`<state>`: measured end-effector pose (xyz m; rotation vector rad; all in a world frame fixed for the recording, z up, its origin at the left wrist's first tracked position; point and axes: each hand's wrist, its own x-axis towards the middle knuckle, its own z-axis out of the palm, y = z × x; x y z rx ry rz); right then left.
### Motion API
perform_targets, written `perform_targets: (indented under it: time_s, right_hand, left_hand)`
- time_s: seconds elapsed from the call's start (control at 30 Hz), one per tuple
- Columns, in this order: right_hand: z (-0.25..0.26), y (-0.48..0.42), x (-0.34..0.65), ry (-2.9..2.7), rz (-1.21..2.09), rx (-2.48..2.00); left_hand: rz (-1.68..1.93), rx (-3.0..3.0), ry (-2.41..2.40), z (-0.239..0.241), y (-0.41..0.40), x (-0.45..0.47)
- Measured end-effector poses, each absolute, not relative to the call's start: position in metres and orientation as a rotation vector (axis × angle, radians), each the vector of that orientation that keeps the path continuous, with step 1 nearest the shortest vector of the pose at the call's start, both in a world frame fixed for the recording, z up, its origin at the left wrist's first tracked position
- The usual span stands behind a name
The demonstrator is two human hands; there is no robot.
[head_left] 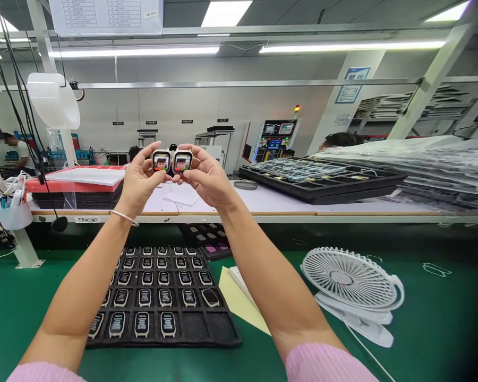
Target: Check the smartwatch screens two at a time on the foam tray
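Both arms reach forward, raised above the shelf edge. My left hand [141,178] is closed on a smartwatch [161,161] without a strap, its lit screen facing me. A second smartwatch [182,161], also lit with a colourful picture, is pinched in my right hand [207,178]. The two watches are side by side at the same height. Below my forearms, a black foam tray [195,324] lies on the green bench, with rows of similar watches in its pockets. Most of these show white text on dark screens; two front right pockets hold no watch.
A white folding fan [350,278] stands right on the green bench [271,363]. Yellow paper [239,300] lies beside the tray. Upon the shelf [271,207] are black trays [322,180], stacked plastic sheets [454,170] and a red tray [83,178]. Cables [18,79] hang left.
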<state>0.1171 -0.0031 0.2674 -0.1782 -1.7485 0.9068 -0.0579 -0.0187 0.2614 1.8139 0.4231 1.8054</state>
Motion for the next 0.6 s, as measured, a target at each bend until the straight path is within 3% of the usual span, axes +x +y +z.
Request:
perform_targets:
  time_s: [0.6]
  right_hand:
    - [0.268,-0.01,0.12,-1.757,0.925,-0.145]
  left_hand:
    - [1.824,1.813,0.399,0.261,-0.023,-0.056]
